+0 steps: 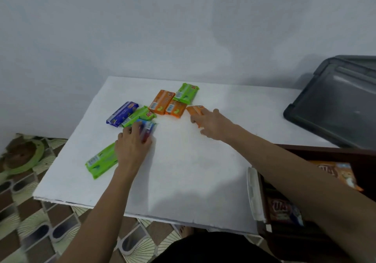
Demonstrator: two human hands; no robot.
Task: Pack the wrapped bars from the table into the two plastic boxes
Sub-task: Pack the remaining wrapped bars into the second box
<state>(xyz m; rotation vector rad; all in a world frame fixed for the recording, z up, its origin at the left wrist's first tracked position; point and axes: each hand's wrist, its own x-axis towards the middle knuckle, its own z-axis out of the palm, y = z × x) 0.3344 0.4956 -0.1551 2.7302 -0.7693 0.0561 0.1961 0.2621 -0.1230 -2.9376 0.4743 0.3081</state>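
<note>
Near half of table [183, 171] unobstructed; bars crowded at far centre.
Right edge is bounded by open box [262, 193] and grey lid [333, 104].

Green bars [101, 160], orange bars [162, 104] and a dark blue bar [122, 114] lie on a white table [183, 171]. The floor [26, 212] has brown, cream and grey patterned tiles.

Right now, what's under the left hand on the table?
The left hand covers a blurred blue and red wrapped bar and the near end of a green bar. The fingers hide most of the blue one, so its label cannot be read.
</note>
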